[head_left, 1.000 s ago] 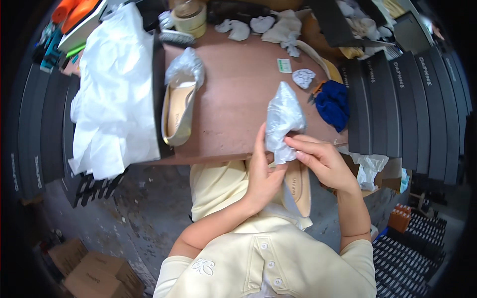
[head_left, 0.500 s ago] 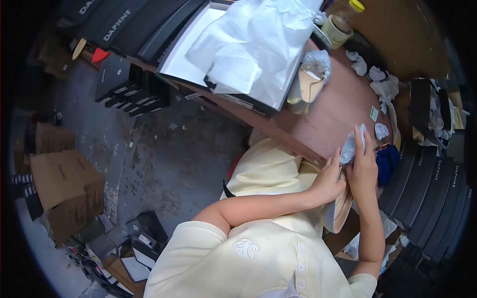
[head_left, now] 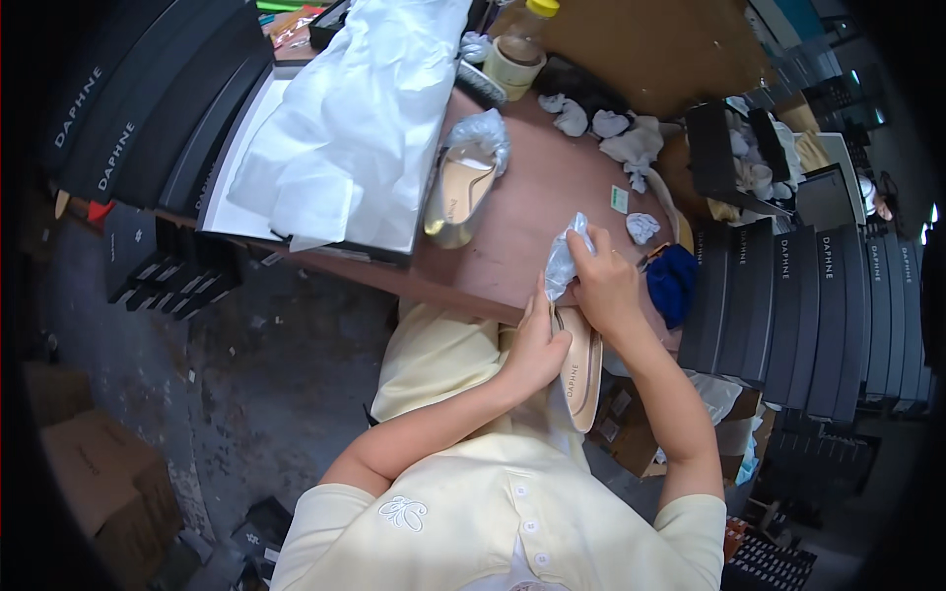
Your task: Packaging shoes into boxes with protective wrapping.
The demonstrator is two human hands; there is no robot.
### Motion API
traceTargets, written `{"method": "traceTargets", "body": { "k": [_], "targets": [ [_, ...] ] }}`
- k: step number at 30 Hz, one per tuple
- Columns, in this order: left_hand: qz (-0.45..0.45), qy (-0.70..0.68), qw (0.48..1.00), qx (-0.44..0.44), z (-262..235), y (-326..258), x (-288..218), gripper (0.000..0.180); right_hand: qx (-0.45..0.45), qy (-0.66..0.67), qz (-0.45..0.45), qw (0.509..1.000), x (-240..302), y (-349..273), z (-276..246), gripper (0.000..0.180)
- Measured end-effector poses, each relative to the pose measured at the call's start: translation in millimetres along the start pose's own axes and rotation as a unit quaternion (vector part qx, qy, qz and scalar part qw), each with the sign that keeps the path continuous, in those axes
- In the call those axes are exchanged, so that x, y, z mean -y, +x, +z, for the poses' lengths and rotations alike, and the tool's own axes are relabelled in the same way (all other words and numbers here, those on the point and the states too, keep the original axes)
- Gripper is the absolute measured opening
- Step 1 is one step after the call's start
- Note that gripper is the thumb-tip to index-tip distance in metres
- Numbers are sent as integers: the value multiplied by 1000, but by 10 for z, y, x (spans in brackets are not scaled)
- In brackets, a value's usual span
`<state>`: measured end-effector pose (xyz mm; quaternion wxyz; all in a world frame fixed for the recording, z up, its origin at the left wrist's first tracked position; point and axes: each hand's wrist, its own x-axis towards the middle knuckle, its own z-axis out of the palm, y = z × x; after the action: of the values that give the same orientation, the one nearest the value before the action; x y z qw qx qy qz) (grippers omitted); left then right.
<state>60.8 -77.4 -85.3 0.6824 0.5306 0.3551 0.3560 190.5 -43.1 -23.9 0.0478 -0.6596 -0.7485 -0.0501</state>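
Observation:
Over my lap, at the table's near edge, I hold a flat shoe (head_left: 579, 379) with a beige insole, heel end toward me. A crumpled whitish wrap (head_left: 562, 264) covers its far end. My left hand (head_left: 540, 347) is closed around the shoe's left side, near its middle. My right hand (head_left: 603, 281) pinches the wrap from the right, fingers bent over it. Further left on the table, a matching shoe (head_left: 463, 192) lies with similar wrap bunched over its far end. Beside that shoe, an open shoebox (head_left: 236, 187) holds white tissue paper (head_left: 340, 128).
Dark shoeboxes stand in rows at the left (head_left: 148, 98) and right (head_left: 788, 305). Crumpled paper balls (head_left: 642, 229), a blue cloth (head_left: 672, 286) and a yellow-capped bottle (head_left: 522, 39) are on the brown table (head_left: 473, 281). A cardboard carton (head_left: 626, 424) sits below, at the right.
My view has swung to the right, so the table and boxes sit further left in it. Both hands stay on the shoe; my right fingers have gone from stretched out to bent around the wrap.

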Motion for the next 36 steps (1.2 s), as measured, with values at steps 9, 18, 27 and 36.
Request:
{"method": "traceTargets", "body": {
  "k": [9, 18, 27, 36],
  "targets": [
    [41, -96, 995, 8, 380, 498, -113, 79, -39, 203, 109, 972, -673, 447, -278, 60],
    [373, 374, 832, -171, -757, 96, -774, 45, 39, 312, 215, 924, -572, -396, -225, 51],
    [238, 690, 677, -92, -1928, -80, -740, 27, -21, 191, 93, 977, -220, -99, -639, 39],
    [385, 601, 662, -227, -1473, -162, -1168, 53, -121, 448, 20, 886, 419, 1558, -109, 78]
  ]
}}
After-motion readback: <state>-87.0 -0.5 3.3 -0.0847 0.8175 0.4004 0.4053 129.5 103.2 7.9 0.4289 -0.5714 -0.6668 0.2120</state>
